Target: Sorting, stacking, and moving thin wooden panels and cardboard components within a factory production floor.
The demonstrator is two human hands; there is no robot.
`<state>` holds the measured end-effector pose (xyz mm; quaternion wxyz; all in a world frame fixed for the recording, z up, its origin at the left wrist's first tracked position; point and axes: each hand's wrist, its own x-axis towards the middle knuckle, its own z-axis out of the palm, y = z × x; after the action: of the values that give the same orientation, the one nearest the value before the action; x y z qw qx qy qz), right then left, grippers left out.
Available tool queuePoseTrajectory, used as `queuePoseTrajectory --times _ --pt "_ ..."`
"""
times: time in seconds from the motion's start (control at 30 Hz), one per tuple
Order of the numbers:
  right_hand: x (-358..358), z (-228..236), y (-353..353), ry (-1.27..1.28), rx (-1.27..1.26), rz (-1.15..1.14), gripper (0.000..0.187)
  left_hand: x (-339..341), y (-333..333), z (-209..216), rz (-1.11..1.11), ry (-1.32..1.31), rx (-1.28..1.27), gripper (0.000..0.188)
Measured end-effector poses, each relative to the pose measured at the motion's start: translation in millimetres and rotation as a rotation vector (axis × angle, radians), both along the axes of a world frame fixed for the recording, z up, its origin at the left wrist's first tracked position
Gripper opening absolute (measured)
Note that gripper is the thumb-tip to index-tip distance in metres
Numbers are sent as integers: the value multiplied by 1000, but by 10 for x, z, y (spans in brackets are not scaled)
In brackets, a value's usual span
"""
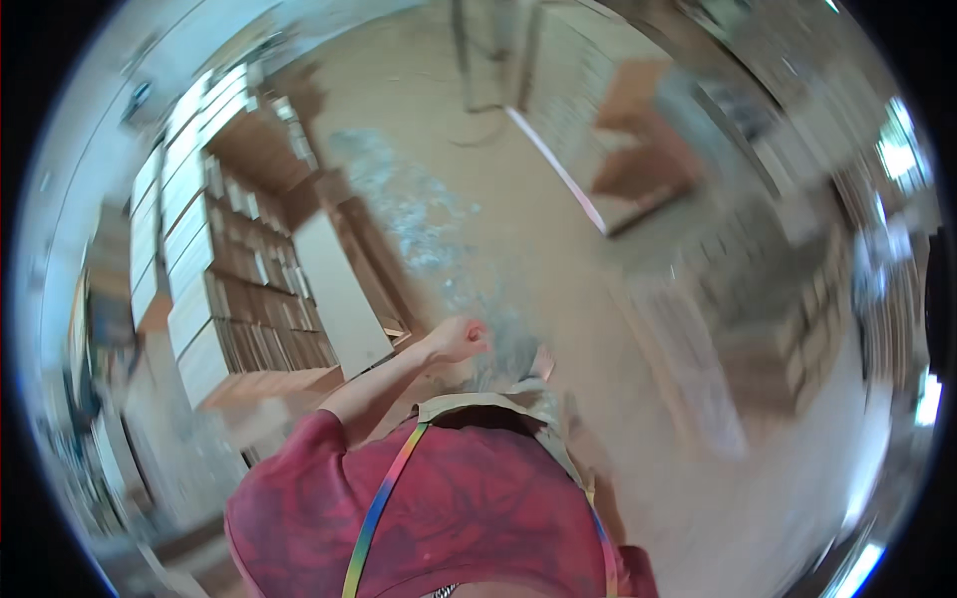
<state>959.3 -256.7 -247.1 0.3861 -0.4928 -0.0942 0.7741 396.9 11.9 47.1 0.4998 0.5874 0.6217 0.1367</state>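
My left hand (462,340) is held out in front of my body with its fingers curled in, and I see nothing in it. It is closest to a pale upright board (334,294) at the near side of a stack of wooden pieces (269,339), apart from both. My right hand does not show; only a bit of the right sleeve (636,573) is seen low down. A foot (542,363) shows beyond the tan apron (478,401) at my waist.
Tall stacks of cut wood (199,269) line the left. Pale dust (409,209) is spread over the brown floor (528,219). Brown cardboard-like pieces (643,149) lie on a platform at the far right, and blurred piled blocks (788,349) stand to the right.
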Motion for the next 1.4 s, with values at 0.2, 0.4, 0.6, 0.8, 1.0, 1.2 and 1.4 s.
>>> queuePoseTrajectory --times 0.2,0.4,0.6,0.8,1.0,1.2,1.4 --pt "743 -727 2796 412 173 422 16 -114 138 236 434 41 -29 34" --pt "239 -527 5750 749 245 482 17 98 283 202 740 -206 53 29" --pt "-1730 710 6222 -4 242 880 19 -101 375 -143 895 -108 -25 25" --pt "-3227 1610 6486 -591 337 1290 28 -518 804 290 1057 -136 152 31" --pt "-5040 2122 7050 -552 526 1487 40 -672 622 24 1443 -358 134 37" --pt "-6858 2517 7248 -463 831 1717 31 -755 974 125 2008 -895 154 48" --pt "-7872 3031 6761 -157 980 1924 31 -934 1319 -508 2447 -1272 475 56"
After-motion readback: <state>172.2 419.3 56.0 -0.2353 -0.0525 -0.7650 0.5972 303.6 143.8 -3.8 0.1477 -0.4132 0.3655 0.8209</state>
